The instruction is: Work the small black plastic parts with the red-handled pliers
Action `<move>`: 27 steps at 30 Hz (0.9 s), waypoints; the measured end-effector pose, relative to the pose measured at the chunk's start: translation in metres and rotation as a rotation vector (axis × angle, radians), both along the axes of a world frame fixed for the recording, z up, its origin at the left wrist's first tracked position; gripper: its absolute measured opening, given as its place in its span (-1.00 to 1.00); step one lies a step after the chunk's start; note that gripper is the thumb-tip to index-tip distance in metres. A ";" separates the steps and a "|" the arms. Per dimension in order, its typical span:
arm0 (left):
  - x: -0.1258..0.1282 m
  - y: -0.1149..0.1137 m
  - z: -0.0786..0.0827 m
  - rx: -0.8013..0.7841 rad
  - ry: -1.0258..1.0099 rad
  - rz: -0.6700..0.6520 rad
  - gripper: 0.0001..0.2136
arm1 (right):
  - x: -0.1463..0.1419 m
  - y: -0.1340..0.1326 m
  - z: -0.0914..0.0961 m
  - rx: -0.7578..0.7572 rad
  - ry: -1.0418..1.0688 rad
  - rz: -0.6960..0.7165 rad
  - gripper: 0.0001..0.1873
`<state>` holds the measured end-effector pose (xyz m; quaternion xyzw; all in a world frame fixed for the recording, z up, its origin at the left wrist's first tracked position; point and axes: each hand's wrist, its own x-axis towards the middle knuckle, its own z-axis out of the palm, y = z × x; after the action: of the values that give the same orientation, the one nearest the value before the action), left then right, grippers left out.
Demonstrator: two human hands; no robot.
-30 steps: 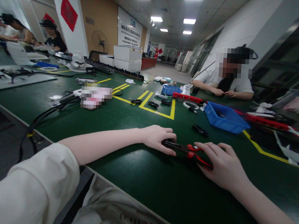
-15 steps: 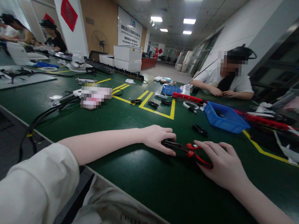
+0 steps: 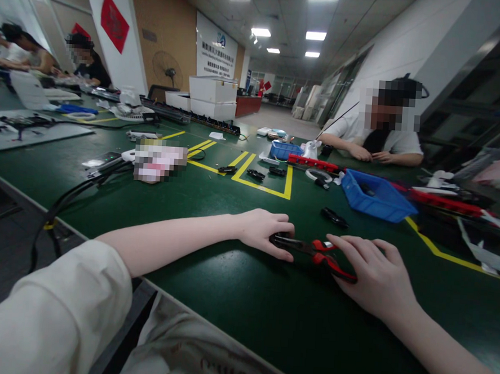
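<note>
Red-handled pliers (image 3: 314, 251) lie on the green table (image 3: 243, 305) between my two hands. My left hand (image 3: 264, 231) rests curled on the table, its fingers closed over a small black part at the pliers' jaws. My right hand (image 3: 374, 276) covers the red handles, fingers wrapped over them. A loose black part (image 3: 335, 217) lies just beyond the pliers.
A blue bin (image 3: 376, 196) stands behind my right hand, a smaller blue bin (image 3: 285, 149) farther back. Small black parts (image 3: 256, 174) sit inside yellow tape lines. A black cable (image 3: 76, 190) runs off the left edge. A person sits opposite; others work at far left.
</note>
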<state>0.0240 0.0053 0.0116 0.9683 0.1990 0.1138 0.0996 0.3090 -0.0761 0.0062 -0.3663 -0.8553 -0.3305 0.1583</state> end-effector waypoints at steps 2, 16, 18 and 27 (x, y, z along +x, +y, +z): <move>0.000 0.000 0.000 0.002 0.002 0.004 -0.48 | 0.000 0.000 0.000 0.002 -0.001 0.000 -0.49; 0.000 0.000 -0.001 -0.010 -0.016 0.001 -0.49 | 0.001 0.006 0.000 -0.050 0.021 0.065 -0.53; 0.000 0.000 -0.001 -0.009 -0.012 -0.001 -0.49 | 0.001 0.006 0.000 -0.059 0.023 0.061 -0.54; 0.000 0.000 0.000 -0.014 -0.005 0.002 -0.50 | -0.001 0.003 0.003 -0.111 0.036 0.068 -0.59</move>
<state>0.0238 0.0058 0.0115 0.9671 0.2005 0.1147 0.1069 0.3081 -0.0728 0.0087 -0.3512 -0.8812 -0.2705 0.1641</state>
